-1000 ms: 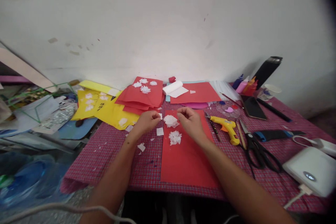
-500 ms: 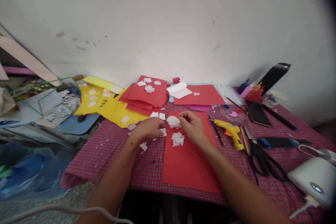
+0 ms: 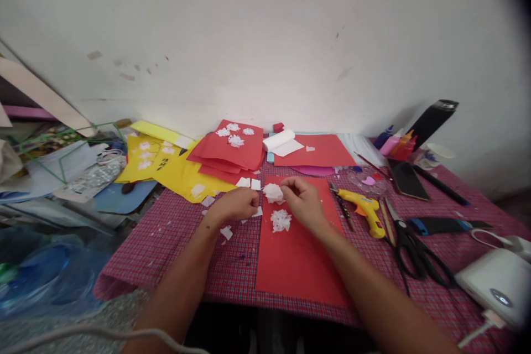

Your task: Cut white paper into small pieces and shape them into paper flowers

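Note:
A red sheet (image 3: 301,265) lies on the cloth in front of me, with two crumpled white paper flowers on its left part. The upper paper flower (image 3: 273,193) is pinched at its right edge by my right hand (image 3: 306,204), thumb and forefinger closed. The lower paper flower (image 3: 281,220) rests just below, untouched. Left of the sheet, my left hand (image 3: 240,203) is closed, fingers curled down beside a small white paper square (image 3: 258,212); whatever it holds is hidden. More paper squares (image 3: 243,182) lie just beyond its knuckles.
To the right lie a yellow glue gun (image 3: 365,210), black scissors (image 3: 417,249), a blue-black knife (image 3: 440,225), a phone (image 3: 407,178) and a white device (image 3: 493,282). Red sheets with white flowers (image 3: 232,155), yellow papers (image 3: 182,171) and a white paper roll (image 3: 280,140) are at the back.
My left hand's fingers have curled in and drawn together by the paper square. My right hand stays at the upper flower, almost unmoved.

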The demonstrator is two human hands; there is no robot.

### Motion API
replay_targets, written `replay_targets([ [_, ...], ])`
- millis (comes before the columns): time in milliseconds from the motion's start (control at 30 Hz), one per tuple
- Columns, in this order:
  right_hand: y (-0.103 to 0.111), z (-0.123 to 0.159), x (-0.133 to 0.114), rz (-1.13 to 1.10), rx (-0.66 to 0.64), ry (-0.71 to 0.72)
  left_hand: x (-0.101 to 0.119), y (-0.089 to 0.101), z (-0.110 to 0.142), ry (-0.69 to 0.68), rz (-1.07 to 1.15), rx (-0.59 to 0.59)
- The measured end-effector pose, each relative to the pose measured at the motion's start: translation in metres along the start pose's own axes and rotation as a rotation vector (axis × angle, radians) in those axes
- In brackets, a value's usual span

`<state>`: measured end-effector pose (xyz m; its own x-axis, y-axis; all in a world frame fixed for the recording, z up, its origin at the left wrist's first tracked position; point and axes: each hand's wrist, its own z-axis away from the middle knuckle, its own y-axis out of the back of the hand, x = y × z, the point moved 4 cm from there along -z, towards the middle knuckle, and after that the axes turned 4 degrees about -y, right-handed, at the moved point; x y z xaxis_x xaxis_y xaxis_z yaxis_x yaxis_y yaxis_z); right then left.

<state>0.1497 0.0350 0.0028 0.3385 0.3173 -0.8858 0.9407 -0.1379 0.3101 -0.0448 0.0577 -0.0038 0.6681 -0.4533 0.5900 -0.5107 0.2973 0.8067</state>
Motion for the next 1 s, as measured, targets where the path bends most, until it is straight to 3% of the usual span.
replay_targets([
  [333, -0.002, 0.001, 0.003, 0.000, -0.023, -0.016, 0.002, -0.001, 0.000, 0.003, -0.040, 0.001],
  [667, -0.004, 0.001, 0.001, -0.005, -0.033, -0.010, 0.014, 0.012, -0.002, 0.001, -0.016, 0.103],
  [867, -0.006, 0.005, -0.006, -0.038, -0.124, 0.005, 0.019, 0.015, -0.003, 0.005, 0.338, 0.267],
  [1000, -0.012, 0.005, -0.005, -0.078, -0.199, -0.030, 0.020, 0.009, -0.005, 0.030, 0.568, 0.280],
])
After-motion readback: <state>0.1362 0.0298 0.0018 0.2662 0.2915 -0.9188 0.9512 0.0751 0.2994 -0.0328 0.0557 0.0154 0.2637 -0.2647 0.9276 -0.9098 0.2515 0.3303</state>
